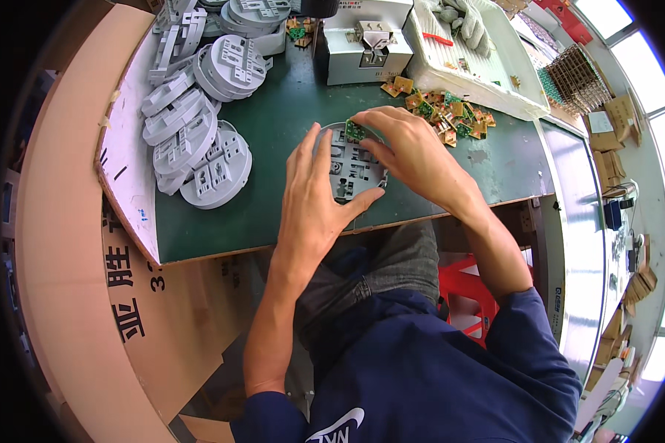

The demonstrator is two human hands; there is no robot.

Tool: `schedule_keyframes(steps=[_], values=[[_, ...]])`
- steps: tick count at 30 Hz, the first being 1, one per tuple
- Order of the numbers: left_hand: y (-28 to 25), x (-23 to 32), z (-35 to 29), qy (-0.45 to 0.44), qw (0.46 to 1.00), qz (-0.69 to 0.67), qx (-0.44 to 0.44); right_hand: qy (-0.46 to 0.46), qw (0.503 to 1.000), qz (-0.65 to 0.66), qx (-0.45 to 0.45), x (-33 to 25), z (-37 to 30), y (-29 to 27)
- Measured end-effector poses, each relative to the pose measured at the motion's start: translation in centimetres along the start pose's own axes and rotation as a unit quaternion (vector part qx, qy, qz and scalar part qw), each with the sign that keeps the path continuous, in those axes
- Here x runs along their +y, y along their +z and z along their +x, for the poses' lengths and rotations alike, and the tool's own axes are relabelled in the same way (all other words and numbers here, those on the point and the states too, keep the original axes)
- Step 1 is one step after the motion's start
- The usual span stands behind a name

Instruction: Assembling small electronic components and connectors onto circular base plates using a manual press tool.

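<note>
A round grey plastic base point(359, 168), with raised blocks and small metal parts on its face, lies on the green table in front of me. My left hand point(312, 198) spans its left and near rim, fingers along the left side and thumb reaching over the near edge, gripping it. At the base's far edge, my right hand point(413, 151) pinches a small green circuit board point(354, 131) between thumb and fingers. The board is over the base; whether it is seated cannot be told. Fingers hide parts of the rim.
Stacked grey plastic bases point(192, 140) fill the table's left side. Small circuit boards point(450, 114) lie heaped at the far right, beside a white tray point(528, 103) holding gloves point(465, 18). A white box point(354, 68) with a metal fixture stands at the back.
</note>
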State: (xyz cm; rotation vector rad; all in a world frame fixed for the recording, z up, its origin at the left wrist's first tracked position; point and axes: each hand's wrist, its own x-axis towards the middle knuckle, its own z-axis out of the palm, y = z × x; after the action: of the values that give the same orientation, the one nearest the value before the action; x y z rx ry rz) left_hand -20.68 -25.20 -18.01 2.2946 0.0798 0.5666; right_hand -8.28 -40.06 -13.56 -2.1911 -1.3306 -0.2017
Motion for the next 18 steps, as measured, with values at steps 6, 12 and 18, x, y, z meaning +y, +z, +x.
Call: schedule_keyframes(steps=[6, 12, 18], values=[[0.84, 0.43, -0.23, -0.006, 0.999, 0.018, 0.046, 0.022, 0.998, -0.040, -0.043, -0.26, 0.22, 0.76], [0.68, 0.75, -0.03, -0.008, 0.999, 0.020, 0.030, 0.025, 0.992, -0.097, -0.071, -0.74, 0.10, 0.99], [0.84, 0.50, 0.03, 0.002, 0.996, 0.079, 0.034, 0.063, 0.996, -0.037, -0.055, -0.86, -0.26, 0.84]])
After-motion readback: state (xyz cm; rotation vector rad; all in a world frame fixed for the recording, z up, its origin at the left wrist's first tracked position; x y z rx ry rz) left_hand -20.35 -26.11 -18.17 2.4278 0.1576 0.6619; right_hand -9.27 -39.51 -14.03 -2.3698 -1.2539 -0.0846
